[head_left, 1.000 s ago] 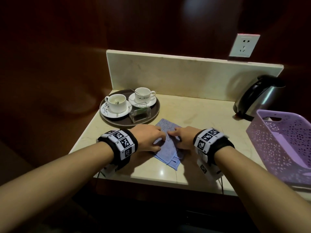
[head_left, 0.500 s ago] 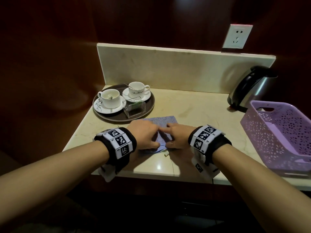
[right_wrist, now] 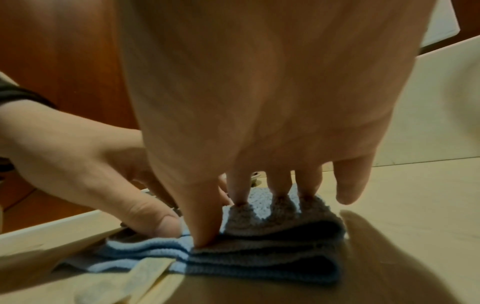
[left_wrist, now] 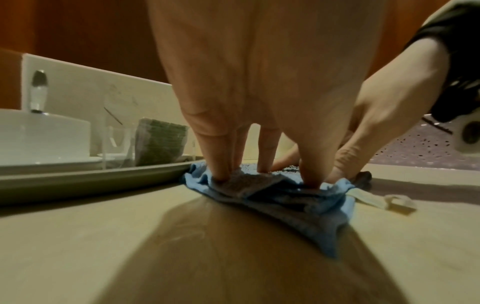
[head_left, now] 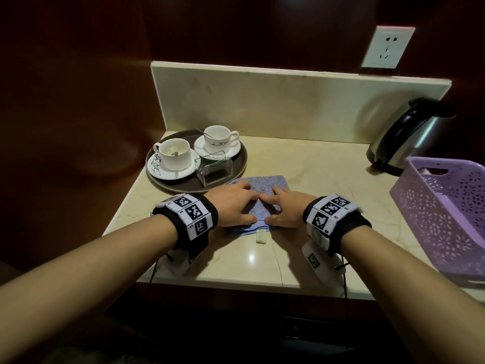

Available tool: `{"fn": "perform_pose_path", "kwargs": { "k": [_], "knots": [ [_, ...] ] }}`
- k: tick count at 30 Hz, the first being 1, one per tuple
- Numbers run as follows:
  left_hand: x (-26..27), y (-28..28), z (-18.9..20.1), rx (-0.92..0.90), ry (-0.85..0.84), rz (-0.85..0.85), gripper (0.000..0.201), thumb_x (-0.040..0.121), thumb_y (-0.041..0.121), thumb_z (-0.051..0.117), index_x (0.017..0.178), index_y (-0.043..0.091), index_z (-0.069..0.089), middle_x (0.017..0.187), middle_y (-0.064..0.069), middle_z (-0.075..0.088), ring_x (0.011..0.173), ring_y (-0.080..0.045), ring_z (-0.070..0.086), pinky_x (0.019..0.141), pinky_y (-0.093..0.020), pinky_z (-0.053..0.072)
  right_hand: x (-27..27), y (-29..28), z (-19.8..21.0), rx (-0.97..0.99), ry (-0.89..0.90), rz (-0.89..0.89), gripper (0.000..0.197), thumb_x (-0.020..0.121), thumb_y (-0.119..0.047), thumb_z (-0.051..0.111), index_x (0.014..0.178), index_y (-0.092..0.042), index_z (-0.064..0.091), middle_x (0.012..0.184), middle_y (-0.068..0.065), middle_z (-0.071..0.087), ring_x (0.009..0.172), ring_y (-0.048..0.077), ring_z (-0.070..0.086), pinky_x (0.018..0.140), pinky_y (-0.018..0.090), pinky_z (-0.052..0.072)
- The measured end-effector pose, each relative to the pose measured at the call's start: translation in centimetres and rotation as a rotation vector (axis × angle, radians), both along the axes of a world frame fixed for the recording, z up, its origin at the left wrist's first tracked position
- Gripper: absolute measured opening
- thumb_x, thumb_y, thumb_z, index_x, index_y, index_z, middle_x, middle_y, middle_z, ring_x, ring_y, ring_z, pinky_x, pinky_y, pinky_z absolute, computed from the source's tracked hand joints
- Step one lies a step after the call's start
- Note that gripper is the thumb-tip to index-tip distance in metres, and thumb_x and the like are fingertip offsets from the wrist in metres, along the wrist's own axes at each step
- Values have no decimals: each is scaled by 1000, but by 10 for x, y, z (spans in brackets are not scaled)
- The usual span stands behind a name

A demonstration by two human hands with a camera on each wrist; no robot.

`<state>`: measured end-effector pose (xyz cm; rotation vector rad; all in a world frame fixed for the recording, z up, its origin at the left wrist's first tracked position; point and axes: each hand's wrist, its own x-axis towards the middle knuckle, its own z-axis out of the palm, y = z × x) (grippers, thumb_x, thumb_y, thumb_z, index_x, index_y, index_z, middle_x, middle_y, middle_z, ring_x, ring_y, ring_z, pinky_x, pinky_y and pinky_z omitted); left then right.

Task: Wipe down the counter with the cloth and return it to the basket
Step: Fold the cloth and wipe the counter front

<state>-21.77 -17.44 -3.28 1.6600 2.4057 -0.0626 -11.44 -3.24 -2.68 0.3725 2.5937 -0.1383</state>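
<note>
I press both flat, unclenched hands, left hand [head_left: 234, 203] and right hand [head_left: 287, 210], on the folded cloth [head_left: 262, 187]; soft, limp, best pinched at its stacked edge.

Small characters are printed beside the square black-and-white markers on both wristbands [head_left: 195, 215], too small to read. The nearer cup's saucer [head_left: 157, 164] carries only a dark scroll pattern, no words.

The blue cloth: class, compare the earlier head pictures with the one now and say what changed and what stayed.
The blue cloth, a loose diamond a second ago, has been folded into a compact rectangle. The left hand and right hand now press down on it side by side. Unchanged: the tray, kettle and basket.
</note>
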Motion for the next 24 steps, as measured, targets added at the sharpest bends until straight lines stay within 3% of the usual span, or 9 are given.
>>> {"fn": "perform_pose_path", "kwargs": {
  "k": [2,5,7,10,12,14,16,19,24],
  "knots": [
    [-4,4,1,-19,4,-10,62,89,57,54,140,24,42,146,-2,41,123,-22,51,91,-36,48,-4,2,3,5,-10,-9,76,95,-50,50,155,-38,6,164,9,1,150,33,12,118,46,23],
    [-7,11,4,-42,54,-3,56,86,59,55,129,25,44,120,0,61,98,-22,59,73,-32,46,-8,4,8,17,-13,-12,76,93,-50,53,155,-37,10,164,10,6,145,34,26,114,44,31],
    [-7,16,6,-61,83,17,57,84,59,56,126,24,42,112,-2,64,93,-25,60,71,-33,45,-9,4,11,17,3,-20,74,92,-48,56,154,-33,19,161,12,20,139,34,36,110,44,37],
    [-9,23,8,-81,117,41,71,79,64,56,131,18,37,112,-5,65,95,-28,61,71,-34,48,-11,7,11,22,110,7,65,87,-45,62,143,-24,40,141,12,45,126,34,47,101,46,45],
    [-10,22,7,-46,136,34,78,78,65,58,135,16,36,119,-3,63,104,-26,61,72,-33,46,-13,7,6,7,168,51,81,83,-44,65,151,-22,27,145,12,37,136,35,33,108,47,38],
    [-10,21,5,17,156,14,70,77,63,60,128,18,43,120,0,60,108,-22,57,75,-34,48,-18,10,2,-61,133,57,95,84,-45,64,156,-21,6,161,8,16,148,32,12,117,49,24],
    [-8,23,2,-12,139,21,73,78,63,57,133,16,44,129,-2,54,117,-22,52,83,-36,50,-24,11,1,-83,45,39,97,87,-48,60,156,-24,-3,165,5,-2,151,29,-1,120,51,16],
    [-8,30,1,-136,104,44,92,82,65,51,150,8,25,151,-10,36,135,-26,41,103,-39,44,-34,17,6,-28,-25,74,96,87,-50,59,156,-26,-3,165,4,-6,151,28,0,120,49,16],
    [-14,48,6,-177,62,44,88,87,57,51,151,5,20,155,-13,30,141,-26,33,109,-36,35,-43,32,7,-16,-28,73,94,88,-51,58,157,-25,0,165,4,-5,151,27,2,120,46,16]
  ]
}}
